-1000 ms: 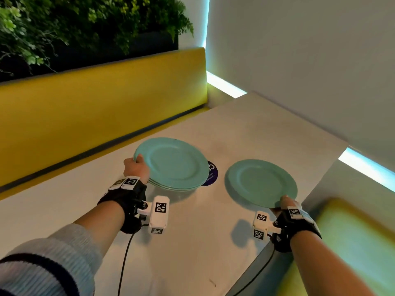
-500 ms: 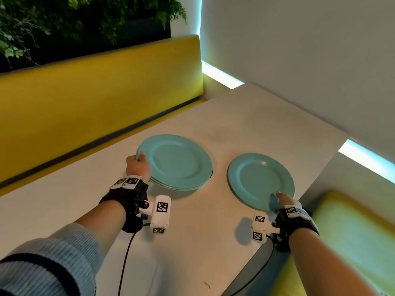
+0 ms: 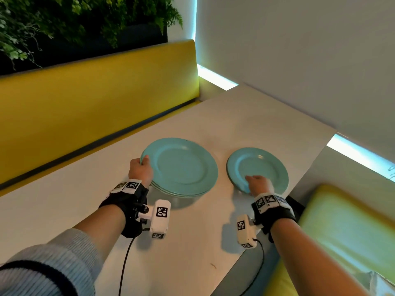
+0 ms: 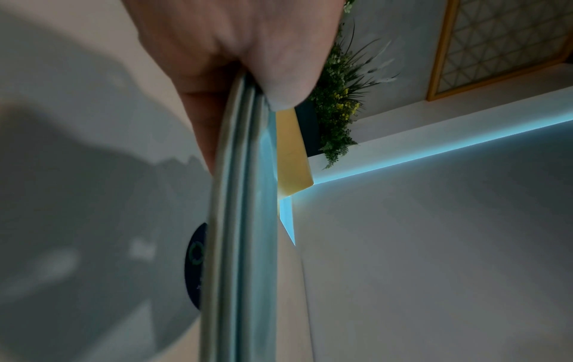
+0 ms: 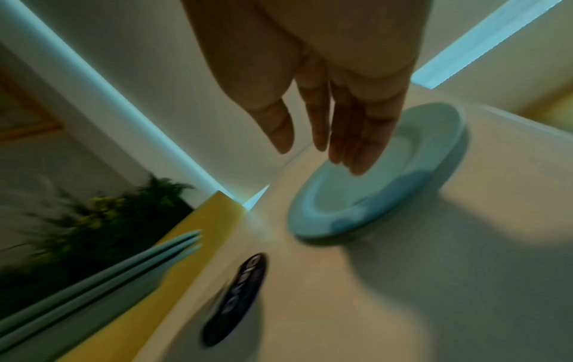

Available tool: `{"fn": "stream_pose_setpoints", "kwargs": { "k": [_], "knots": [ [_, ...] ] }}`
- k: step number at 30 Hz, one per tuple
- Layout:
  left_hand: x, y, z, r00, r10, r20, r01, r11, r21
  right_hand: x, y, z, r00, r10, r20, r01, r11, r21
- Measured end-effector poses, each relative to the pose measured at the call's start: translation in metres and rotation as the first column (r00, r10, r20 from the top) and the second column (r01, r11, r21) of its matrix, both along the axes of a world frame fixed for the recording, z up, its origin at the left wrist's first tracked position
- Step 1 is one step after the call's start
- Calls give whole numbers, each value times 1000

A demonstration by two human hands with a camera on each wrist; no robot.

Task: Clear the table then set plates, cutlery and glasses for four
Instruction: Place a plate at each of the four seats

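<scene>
Currently the left hand [image 3: 140, 170] pinches the rim of a stack of teal plates [image 3: 183, 167] held above the counter [image 3: 192, 242]. Her right hand [image 3: 259, 185], fingers straight and holding nothing, hovers over a single teal plate [image 3: 265, 165] lying near the counter's right edge. A dark round sticker [image 5: 235, 301] lies between them; a yellow bench [image 3: 85, 103] runs beyond.

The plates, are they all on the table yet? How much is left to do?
Not yet. One plate lies on the table, the open right hand over it. The left hand holds the stack of plates, three by their edges. No cutlery or glasses are in view.
</scene>
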State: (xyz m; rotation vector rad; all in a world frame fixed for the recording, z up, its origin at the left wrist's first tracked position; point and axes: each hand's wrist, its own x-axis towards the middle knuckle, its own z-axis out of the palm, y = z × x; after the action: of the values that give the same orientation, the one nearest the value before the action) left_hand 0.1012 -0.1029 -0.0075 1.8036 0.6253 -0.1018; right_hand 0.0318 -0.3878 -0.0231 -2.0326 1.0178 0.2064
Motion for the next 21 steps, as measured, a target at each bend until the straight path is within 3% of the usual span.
{"fn": "stream_pose_setpoints", "kwargs": {
  "k": [4, 7, 10, 17, 21],
  "knots": [
    [-32, 15, 6, 995, -101, 16, 101, 994, -34, -17, 68, 14, 987, -78, 138, 17, 919, 394],
    [-61, 33, 12, 986, -162, 48, 165, 984, -63, -41, 102, 14, 983, -44, 177, -14, 950, 312],
    [-94, 53, 13, 984, -171, 48, 175, 980, -97, -71, 123, 8, 967, -127, 220, 61, 957, 283],
    [-154, 95, 26, 977, -214, 7, 214, 976, 29, -129, 156, 12, 975, -168, 147, 95, 909, 405],
    [-173, 108, 32, 980, -194, 47, 193, 981, 28, -154, 159, 20, 957, -264, 122, 177, 860, 478]
  ]
}}
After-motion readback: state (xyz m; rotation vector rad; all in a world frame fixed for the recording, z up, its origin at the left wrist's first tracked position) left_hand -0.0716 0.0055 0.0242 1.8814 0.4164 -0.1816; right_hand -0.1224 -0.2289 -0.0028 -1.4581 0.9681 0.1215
